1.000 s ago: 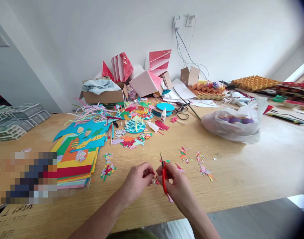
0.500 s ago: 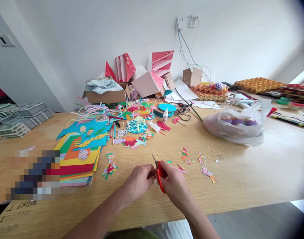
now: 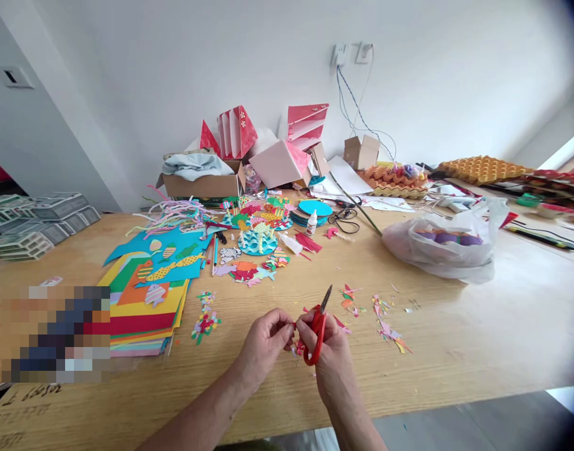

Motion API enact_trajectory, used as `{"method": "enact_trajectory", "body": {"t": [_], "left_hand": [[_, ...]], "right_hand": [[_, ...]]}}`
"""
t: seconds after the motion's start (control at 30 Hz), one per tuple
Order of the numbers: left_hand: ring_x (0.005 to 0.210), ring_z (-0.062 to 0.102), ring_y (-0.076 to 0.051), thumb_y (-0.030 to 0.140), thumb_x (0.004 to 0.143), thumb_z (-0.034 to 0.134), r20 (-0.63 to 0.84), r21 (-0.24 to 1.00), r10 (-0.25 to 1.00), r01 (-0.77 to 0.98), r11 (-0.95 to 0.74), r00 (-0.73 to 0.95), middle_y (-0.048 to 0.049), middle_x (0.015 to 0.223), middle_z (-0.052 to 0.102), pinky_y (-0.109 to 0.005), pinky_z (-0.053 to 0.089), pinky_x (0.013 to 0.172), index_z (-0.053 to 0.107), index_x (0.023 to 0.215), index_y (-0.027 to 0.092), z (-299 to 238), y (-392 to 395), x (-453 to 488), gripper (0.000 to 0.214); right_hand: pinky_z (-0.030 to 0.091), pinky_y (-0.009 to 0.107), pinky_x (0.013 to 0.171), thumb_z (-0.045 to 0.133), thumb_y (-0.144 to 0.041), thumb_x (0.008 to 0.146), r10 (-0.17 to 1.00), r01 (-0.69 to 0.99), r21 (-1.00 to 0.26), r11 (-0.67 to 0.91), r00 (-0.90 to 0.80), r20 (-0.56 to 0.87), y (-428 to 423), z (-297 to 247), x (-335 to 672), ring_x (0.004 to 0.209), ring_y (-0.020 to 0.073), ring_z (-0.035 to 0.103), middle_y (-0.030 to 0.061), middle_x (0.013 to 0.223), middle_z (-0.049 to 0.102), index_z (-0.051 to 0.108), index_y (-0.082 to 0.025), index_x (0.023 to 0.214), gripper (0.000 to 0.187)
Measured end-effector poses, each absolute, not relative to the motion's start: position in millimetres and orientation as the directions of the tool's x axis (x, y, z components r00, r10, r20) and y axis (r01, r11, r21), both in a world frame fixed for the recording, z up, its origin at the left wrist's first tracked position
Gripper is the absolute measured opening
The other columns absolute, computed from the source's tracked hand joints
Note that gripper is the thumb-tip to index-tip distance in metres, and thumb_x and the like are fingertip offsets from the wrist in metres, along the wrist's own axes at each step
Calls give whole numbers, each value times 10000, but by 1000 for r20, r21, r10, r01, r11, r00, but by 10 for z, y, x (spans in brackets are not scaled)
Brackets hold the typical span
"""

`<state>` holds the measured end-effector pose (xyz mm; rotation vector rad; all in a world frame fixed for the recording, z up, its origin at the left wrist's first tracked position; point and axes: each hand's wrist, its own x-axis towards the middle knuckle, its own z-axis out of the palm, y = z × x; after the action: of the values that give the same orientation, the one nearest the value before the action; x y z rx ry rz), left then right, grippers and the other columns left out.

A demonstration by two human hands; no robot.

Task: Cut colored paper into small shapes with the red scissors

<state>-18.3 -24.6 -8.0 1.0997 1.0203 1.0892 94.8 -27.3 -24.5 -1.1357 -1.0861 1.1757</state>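
Observation:
My right hand (image 3: 332, 354) is closed round red-handled scissors (image 3: 317, 338), their dark blades together and tilted up to the right. My left hand (image 3: 264, 341) is closed in a pinch beside it, with a small red paper piece (image 3: 295, 326) just showing at the fingertips. Thumb and finger of the right hand also reach to that piece, so the hands nearly touch. Beneath and between them, small paper scraps lie on the wooden table (image 3: 249, 401). More offcuts (image 3: 386, 322) are scattered to the right, and a little pile of coloured bits (image 3: 206, 322) lies to the left.
Coloured sheets (image 3: 146, 319) with fish cut-outs are stacked at left. Behind the hands lie paper sea creatures (image 3: 246, 272), a wavy blue disc (image 3: 257, 241) and a glue bottle (image 3: 312, 222). A plastic bag (image 3: 437, 257) rests at right; cardboard boxes (image 3: 199, 185) stand along the wall.
The scissors have swung from pointing up-left to up-right, tucked back in my right hand. The right fingers have come to my left fingertips, where a red piece now shows.

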Motion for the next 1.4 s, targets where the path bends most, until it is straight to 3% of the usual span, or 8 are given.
{"method": "enact_trajectory", "body": {"t": [0.2, 0.33, 0.63, 1.17, 1.4], "left_hand": [[592, 491, -104, 322, 693, 596, -125, 950, 978, -264, 167, 167, 6, 614, 529, -225, 420, 594, 533, 680, 147, -33, -273, -272, 187], [636, 515, -112, 284, 720, 574, -117, 928, 972, -326, 180, 204, -13, 664, 555, -242, 434, 635, 531, 701, 141, 21, -289, -290, 151], [614, 530, -116, 290, 706, 589, -112, 932, 960, -307, 192, 258, -6, 646, 564, -255, 438, 632, 527, 684, 140, 5, -279, -292, 164], [606, 524, -115, 282, 714, 569, -137, 949, 961, -246, 197, 241, -8, 626, 561, -249, 430, 597, 512, 684, 137, 23, -265, -295, 158], [557, 456, -85, 281, 714, 559, -98, 978, 977, -162, 130, 190, 21, 591, 506, -203, 382, 545, 518, 670, 140, 17, -236, -349, 153]], "right_hand": [[302, 218, 475, 405, -399, 795, 987, 384, -913, 141, -124, 100, -418, -243, 1035, 512, 106, 365, -48, 544, 380, 358, -203, 601, 280], [291, 215, 482, 440, -349, 781, 977, 523, -832, 185, -187, 99, -498, -296, 1035, 511, 108, 366, -48, 548, 404, 350, -206, 615, 237], [273, 198, 456, 449, -348, 762, 972, 566, -799, 201, -214, 92, -473, -275, 1031, 473, 97, 354, -50, 517, 401, 362, -203, 594, 238], [201, 197, 422, 450, -448, 741, 971, 638, -738, 221, -213, 106, -438, -421, 1133, 439, 82, 258, -67, 481, 262, 282, -208, 532, 360], [195, 208, 421, 474, -435, 715, 973, 640, -747, 180, -230, 37, -406, -373, 1178, 432, 82, 262, -69, 460, 268, 302, -205, 507, 355]]}}
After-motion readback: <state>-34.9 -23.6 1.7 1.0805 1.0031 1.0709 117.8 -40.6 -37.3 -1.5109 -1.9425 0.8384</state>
